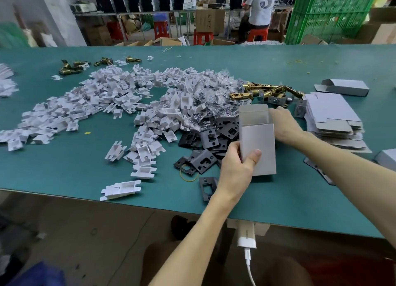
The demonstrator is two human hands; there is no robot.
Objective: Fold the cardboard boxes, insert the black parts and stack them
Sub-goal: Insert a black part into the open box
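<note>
The left grip (pixel 235 168) pinches the upright grey-white cardboard box (pixel 257 148) at its lower left corner, thumb on the front. The box stands on the green surface (pixel 64 168) with its top flap open. The right grip (pixel 282 125) lies against the box's upper right side. Its fingers are partly hidden, so I cannot tell whether they close.

Just behind the box, partly covered by it, lies a heap of flat black metal plates (pixel 210 140), too many to count. The sprawl of folded white card inserts (pixel 128 97) is also beyond counting. A stack of flat box blanks (pixel 334 118) sits right of the right grip. Beyond it lies one closed box (pixel 345 87), and another box (pixel 387 158) is cut off at the frame edge.
</note>
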